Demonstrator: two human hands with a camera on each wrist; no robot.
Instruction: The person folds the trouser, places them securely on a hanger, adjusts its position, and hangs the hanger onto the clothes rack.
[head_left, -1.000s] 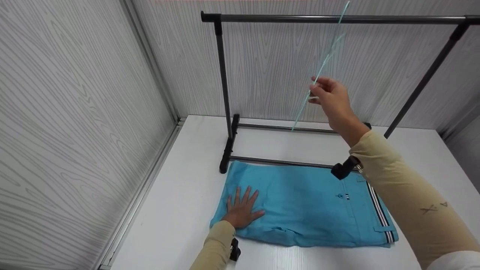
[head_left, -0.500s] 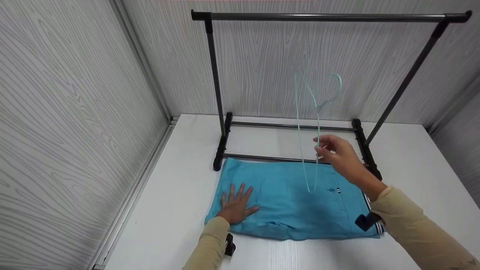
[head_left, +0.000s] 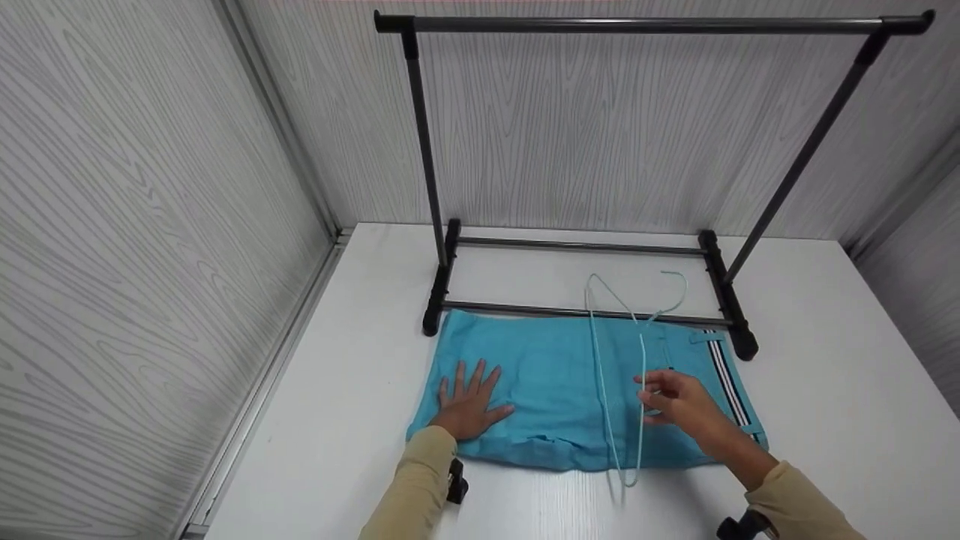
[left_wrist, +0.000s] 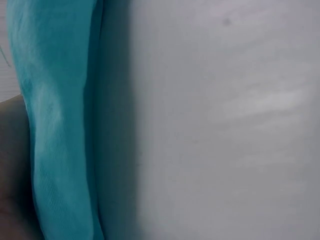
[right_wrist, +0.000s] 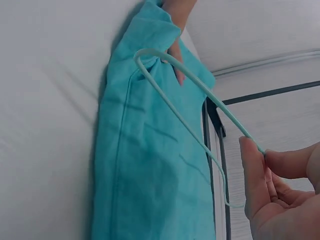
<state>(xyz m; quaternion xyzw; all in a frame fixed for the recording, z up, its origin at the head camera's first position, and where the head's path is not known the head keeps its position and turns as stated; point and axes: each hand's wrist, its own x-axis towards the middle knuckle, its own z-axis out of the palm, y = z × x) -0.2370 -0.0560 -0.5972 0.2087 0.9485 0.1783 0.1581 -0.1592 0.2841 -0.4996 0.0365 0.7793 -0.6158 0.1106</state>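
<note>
Folded blue trousers lie flat on the white table, with a striped waistband at their right end. My left hand rests on their left end, palm down and fingers spread. Between thumb and fingers, my right hand pinches one arm of a thin mint-green hanger. The hanger is held over the right half of the trousers, its hook toward the rack and its near end past the front edge of the cloth. In the right wrist view the pinch on the hanger shows closely, and its shadow falls on the cloth.
Behind the trousers stands a black clothes rack with a high top rail. Its lower front bar runs along the trousers' far edge. Wood-grain panels enclose the left and back of the white table.
My right hand has brought the hanger down from near the rack's top rail to over the trousers, turning its frame into view. The left hand has stayed on the cloth.
</note>
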